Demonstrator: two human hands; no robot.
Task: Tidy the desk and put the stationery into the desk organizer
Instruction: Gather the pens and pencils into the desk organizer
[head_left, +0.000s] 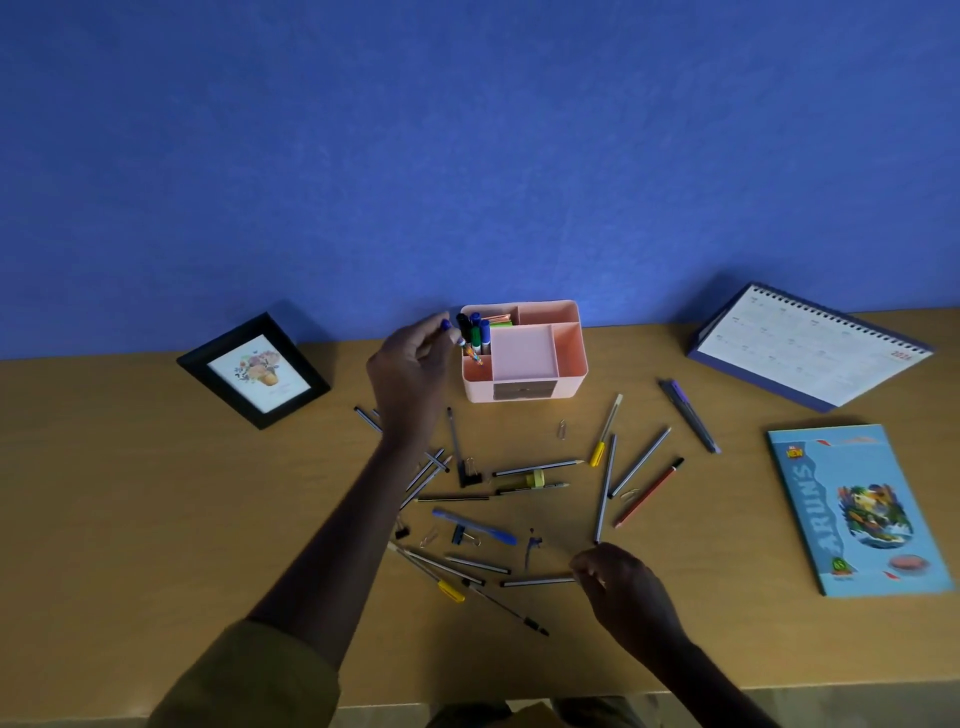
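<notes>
Pink desk organizer on bench. Left hand pinches blue-capped marker at its left rim: insertion step, apparently. Right hand pinches grey pen well in front; lifting likely follows.

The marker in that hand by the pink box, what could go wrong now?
1. The marker held by the left hand might bump the standing markers in the organizer and slip out.
2. The right hand, pinching a grey pen, might nudge the black pen beside it.
</notes>
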